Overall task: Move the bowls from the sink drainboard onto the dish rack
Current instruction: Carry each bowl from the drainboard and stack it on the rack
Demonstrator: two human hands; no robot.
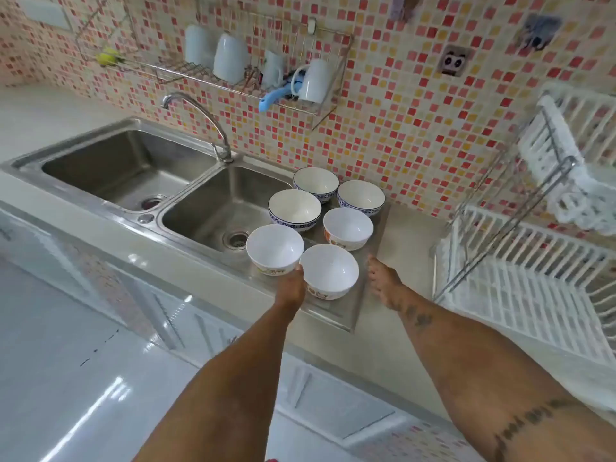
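Left hand (290, 288) reaches up to the nearest bowl (328, 271), its fingertips touching the bowl's left side near the rim; whether the fingers curl around the wall cannot be told, since the bowl hides them. Right hand (383, 283) lies just right of that same bowl, fingers straight and loosely together, pointing away, apart from the bowl and not touching it, over the edge where the drainboard (350, 311) meets the desk (410, 255).

Six bowls stand upright on the steel drainboard, right of the double sink (200, 208), in three loose pairs. The nearest bowl is white with an orange pattern low on its wall. Left of it and just touching stands a second white bowl (275, 249) with the same kind of pattern, at the rim of the right basin. Behind these are a blue-banded bowl (294, 210) and an orange-patterned one (348, 228). Farthest back, by the tiled wall, are two more blue-banded bowls (316, 183) (361, 196).

A white dish rack (520, 281) with a metal frame stands on the desk at the right, well apart from the bowls; no bowl is seen in it. A wire shelf (186, 70) on the wall above the tap (203, 118) holds upturned white cups.
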